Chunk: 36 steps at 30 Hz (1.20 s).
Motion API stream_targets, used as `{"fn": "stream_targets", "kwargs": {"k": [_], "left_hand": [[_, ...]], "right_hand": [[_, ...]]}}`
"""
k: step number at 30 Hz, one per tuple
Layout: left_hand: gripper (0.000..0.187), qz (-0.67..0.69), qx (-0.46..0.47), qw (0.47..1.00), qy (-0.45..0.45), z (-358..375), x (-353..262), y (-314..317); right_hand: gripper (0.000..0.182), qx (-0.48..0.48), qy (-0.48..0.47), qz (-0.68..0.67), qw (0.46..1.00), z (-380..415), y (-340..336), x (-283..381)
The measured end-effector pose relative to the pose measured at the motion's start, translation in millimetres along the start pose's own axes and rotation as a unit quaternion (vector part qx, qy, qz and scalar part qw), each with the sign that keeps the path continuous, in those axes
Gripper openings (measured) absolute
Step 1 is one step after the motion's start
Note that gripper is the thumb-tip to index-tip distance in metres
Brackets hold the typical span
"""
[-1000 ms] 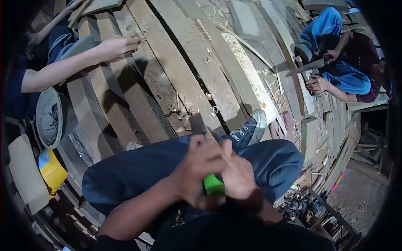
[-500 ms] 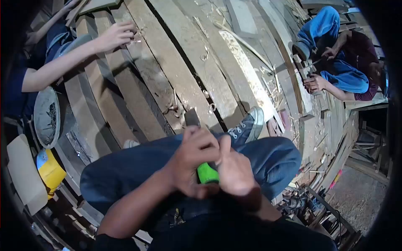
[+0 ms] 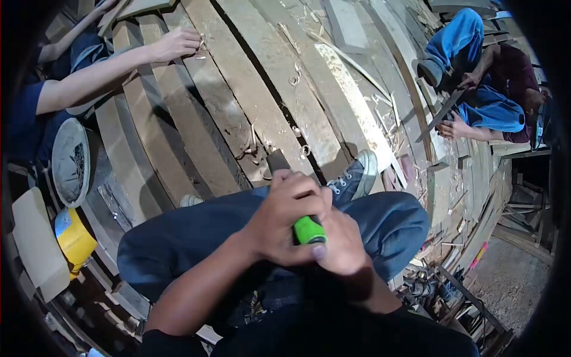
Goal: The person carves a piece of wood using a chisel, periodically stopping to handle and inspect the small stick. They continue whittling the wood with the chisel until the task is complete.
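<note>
My left hand (image 3: pixel 288 217) is closed around a chisel (image 3: pixel 310 231) with a green and black handle. The chisel's flat dark metal blade pokes out beyond my knuckles, over the boards. My right hand (image 3: pixel 342 241) presses against the other side of the handle, closed, its fingers mostly hidden behind my left hand. Both hands are together above my lap, between my bent knees. Most of the blade's length is covered by my fingers.
Wooden planks (image 3: pixel 196 107) with gaps and shavings spread ahead. At left, a person's arm (image 3: pixel 125 68) reaches over them near a basin (image 3: pixel 70 163) and a yellow container (image 3: pixel 77 241). At right, a seated person holds a saw-like blade (image 3: pixel 440 116). My shoe (image 3: pixel 354 181) rests on the planks.
My hands have drawn closer together, and the left has shifted slightly right over the right hand. The green handle has moved up and right. The person at right has brought the long blade into view.
</note>
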<state>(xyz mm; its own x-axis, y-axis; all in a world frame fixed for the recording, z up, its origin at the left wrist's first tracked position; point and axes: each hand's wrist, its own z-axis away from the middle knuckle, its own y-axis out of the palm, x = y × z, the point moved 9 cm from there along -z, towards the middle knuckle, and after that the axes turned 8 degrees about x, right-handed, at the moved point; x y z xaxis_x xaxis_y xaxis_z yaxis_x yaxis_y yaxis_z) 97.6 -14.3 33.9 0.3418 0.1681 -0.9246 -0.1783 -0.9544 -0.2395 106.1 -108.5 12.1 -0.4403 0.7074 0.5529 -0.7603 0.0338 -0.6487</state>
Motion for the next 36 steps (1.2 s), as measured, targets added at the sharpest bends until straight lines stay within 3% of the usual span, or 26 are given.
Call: {"fn": "stream_targets", "kwargs": {"k": [3,5,8,10,11,14,15,16,18,21,26,28,31,33,36], "left_hand": [[0.047,0.007,0.005,1.000,0.015,5.5,-18.1,3.4],[0.043,0.007,-0.011,1.000,0.022,10.4,0.1,-3.0],[0.049,-0.009,-0.047,0.999,-0.010,2.5,5.2,-3.2],[0.050,-0.011,-0.003,1.000,0.016,8.4,-20.0,7.6],[0.045,-0.001,0.002,1.000,0.013,9.8,-13.6,4.6],[0.044,0.046,-0.061,0.994,-0.077,6.8,31.3,-7.9],[0.044,-0.002,-0.048,0.998,-0.042,8.1,16.5,-1.0],[0.044,0.001,-0.009,1.000,-0.023,7.9,-2.6,7.8],[0.045,0.026,0.000,0.999,0.021,8.3,-21.3,5.8],[0.047,0.079,-0.052,0.996,-0.010,4.8,-4.9,-5.9],[0.048,0.042,0.009,0.999,0.030,6.1,-24.5,12.0],[0.053,-0.006,-0.044,0.999,0.002,3.6,-9.4,1.1],[0.050,0.015,-0.036,0.999,0.024,8.4,-25.6,3.8],[0.046,0.022,-0.042,0.998,0.047,10.0,-18.2,4.5],[0.046,0.015,-0.056,0.998,-0.001,2.2,-8.2,-0.7]], "right_hand": [[0.030,-0.002,-0.019,0.046,0.999,-3.1,-3.3,5.2],[0.034,0.037,0.139,-0.014,0.990,-0.6,-0.5,-11.3],[0.034,0.013,0.052,0.012,0.998,-0.1,4.3,-8.6],[0.031,0.023,0.033,0.023,0.999,-1.7,4.8,-4.6],[0.032,0.033,0.097,0.017,0.995,-3.4,10.1,-14.5],[0.032,0.020,0.115,-0.011,0.993,0.1,-1.4,-9.1],[0.031,0.010,0.097,-0.006,0.995,-0.7,-1.5,-8.8],[0.031,0.006,0.021,0.029,0.999,-1.1,-0.8,-0.6],[0.031,0.016,0.057,0.001,0.998,-2.0,2.4,-7.6],[0.032,0.029,0.108,-0.047,0.993,-3.6,6.1,-18.0],[0.036,0.017,0.086,-0.090,0.992,-3.2,2.8,-18.8],[0.036,-0.013,0.076,-0.095,0.993,-3.6,-2.1,-17.7],[0.033,-0.038,0.026,-0.120,0.992,-5.1,-4.5,-13.9],[0.032,-0.040,0.041,-0.133,0.989,-2.7,-2.9,-15.3],[0.032,-0.048,0.068,-0.117,0.990,-1.9,-5.6,-17.9]]}}
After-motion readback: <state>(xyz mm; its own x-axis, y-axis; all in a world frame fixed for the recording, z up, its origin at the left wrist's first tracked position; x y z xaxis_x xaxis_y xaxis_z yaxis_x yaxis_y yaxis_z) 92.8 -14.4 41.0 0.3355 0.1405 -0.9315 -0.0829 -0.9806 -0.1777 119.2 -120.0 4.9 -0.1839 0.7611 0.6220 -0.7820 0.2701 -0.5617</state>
